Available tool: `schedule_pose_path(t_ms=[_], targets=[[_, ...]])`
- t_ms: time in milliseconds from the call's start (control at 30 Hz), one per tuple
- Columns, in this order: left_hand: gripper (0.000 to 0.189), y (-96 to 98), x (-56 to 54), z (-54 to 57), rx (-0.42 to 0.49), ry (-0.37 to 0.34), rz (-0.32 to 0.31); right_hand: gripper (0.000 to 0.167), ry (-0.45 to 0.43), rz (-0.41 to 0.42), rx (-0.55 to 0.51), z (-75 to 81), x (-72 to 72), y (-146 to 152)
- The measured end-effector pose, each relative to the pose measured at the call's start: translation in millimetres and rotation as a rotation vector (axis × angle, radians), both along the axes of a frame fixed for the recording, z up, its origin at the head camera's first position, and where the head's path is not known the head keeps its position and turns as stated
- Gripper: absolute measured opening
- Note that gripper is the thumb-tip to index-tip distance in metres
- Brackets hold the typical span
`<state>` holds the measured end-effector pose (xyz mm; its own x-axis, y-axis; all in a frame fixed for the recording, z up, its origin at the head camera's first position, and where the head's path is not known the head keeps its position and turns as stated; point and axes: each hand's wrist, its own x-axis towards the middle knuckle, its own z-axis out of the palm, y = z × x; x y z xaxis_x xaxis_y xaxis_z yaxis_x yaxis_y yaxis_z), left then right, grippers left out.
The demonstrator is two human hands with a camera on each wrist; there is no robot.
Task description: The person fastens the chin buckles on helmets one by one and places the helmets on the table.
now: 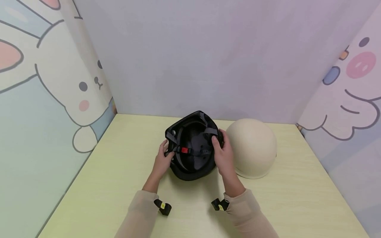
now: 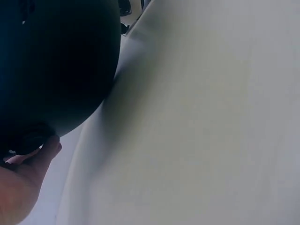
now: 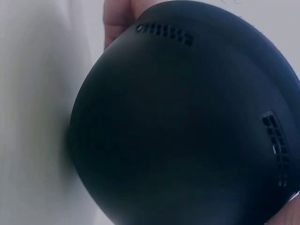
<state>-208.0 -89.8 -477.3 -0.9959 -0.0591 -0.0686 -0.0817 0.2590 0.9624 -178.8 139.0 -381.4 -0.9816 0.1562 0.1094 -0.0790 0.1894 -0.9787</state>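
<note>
On the pale green table [image 1: 119,185], the left hand [image 1: 162,162] grips the left rim of the black helmet [image 1: 191,147], tipped inside-up, red buckle [image 1: 184,150] showing. Right hand [image 1: 223,153] grips its right rim. A cream dome [image 1: 253,147] sits just right of the helmet.

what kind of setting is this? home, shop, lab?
Likely a staged recording booth, not a home: a bare pale tabletop boxed in by cartoon-animal panels and a plain back wall. Only a black helmet, held by both hands, and a cream dome are on it.
</note>
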Motion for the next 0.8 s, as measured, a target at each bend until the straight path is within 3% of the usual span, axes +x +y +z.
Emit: schedule_pose_path(t_ms=[233, 467, 800], targets=[[0.062, 5.2, -4.1, -11.1, -0.054, -0.017, -0.014, 0.055, 0.053, -0.009, 0.138, 7.7, 0.6, -5.4], [0.059, 4.7, -7.3, -18.2, -0.171, 0.035, -0.022, 0.056, 0.123, 0.036, 0.287, 13.7, 2.4, -13.1], [0.055, 1.1, -7.3, -19.0, -0.206, 0.078, -0.056, 0.056, 0.142, 0.039, 0.316, 7.7, 3.0, -15.8]])
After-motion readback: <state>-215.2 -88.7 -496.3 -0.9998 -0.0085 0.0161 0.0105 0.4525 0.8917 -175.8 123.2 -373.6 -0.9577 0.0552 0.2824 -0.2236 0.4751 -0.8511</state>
